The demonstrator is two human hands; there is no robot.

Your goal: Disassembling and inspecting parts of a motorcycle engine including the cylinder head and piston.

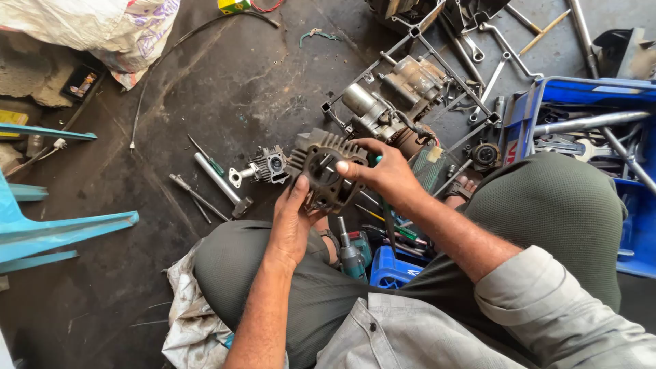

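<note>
Finned cylinder gripped between both hands' fingers.

A large white woven plastic sack with faint purple and orange print slumps in the upper left corner of the frame. Just below it, a small flat dark packet with a coloured picture on its face lies on the ground. At the far left edge sits a flat yellow carton (only its end shows). At the top centre, a small yellow-and-green box, possibly a spare-part carton, is cut off by the frame.
</note>
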